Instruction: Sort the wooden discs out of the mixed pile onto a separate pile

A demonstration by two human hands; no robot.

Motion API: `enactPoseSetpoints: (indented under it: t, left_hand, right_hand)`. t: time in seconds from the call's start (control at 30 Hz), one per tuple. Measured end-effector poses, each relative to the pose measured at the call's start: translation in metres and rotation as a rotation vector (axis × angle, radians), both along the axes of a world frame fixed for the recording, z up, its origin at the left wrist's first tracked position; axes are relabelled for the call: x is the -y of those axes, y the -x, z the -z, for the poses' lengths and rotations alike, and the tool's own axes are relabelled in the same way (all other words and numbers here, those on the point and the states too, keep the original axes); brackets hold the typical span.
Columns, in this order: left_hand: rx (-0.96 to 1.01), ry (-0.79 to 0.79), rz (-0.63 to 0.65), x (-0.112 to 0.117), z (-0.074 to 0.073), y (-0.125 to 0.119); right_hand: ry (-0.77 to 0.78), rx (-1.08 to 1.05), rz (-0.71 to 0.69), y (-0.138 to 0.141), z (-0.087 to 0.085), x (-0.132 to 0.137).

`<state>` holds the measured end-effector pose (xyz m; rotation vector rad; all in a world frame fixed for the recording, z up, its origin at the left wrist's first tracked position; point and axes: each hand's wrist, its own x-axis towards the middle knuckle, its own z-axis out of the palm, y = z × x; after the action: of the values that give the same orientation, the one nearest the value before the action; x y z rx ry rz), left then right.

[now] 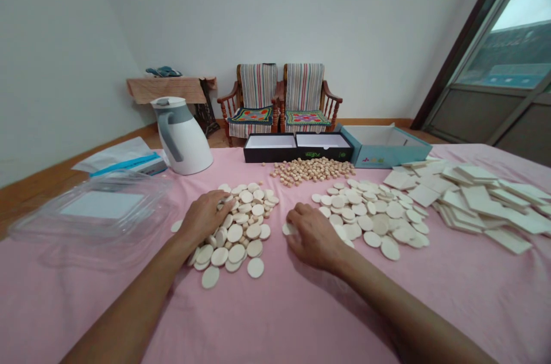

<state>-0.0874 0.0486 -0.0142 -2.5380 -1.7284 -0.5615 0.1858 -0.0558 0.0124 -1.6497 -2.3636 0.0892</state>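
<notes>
My left hand rests at the left side of a pile of round pale wooden discs, its thumb and fingers apart and touching discs. Some small wooden beads show among these discs. My right hand is closed with bent fingers on a wooden disc, which shows partly at its left edge. Just beyond and to the right of that hand spreads a second heap of round discs. Its fingertips are mostly hidden beneath the knuckles.
Behind lie small wooden beads, a black open box and a blue box. Square wooden pieces are heaped right. At left stand a white jug, clear plastic container and blue-white packet. Pink cloth covers the table.
</notes>
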Motion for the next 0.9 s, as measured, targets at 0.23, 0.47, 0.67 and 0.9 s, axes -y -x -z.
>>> enactPoseSetpoints:
  t: [0.23, 0.47, 0.67, 0.9]
  left_hand:
    - [-0.001, -0.005, -0.006, 0.0, 0.0, -0.001]
    - [-0.004, -0.012, -0.01, 0.0, 0.0, -0.002]
    - [-0.014, -0.01, -0.017, 0.002, 0.0, -0.003]
    - [-0.005, -0.016, -0.015, -0.001, 0.003, -0.001]
  right_hand:
    - [-0.101, 0.242, 0.572, -0.079, -0.028, -0.014]
    - [-0.204, -0.059, 0.295, -0.058, -0.012, -0.018]
    - [-0.046, -0.347, -0.235, 0.012, 0.021, -0.007]
    - [-0.083, -0.306, -0.211, 0.04, 0.034, 0.0]
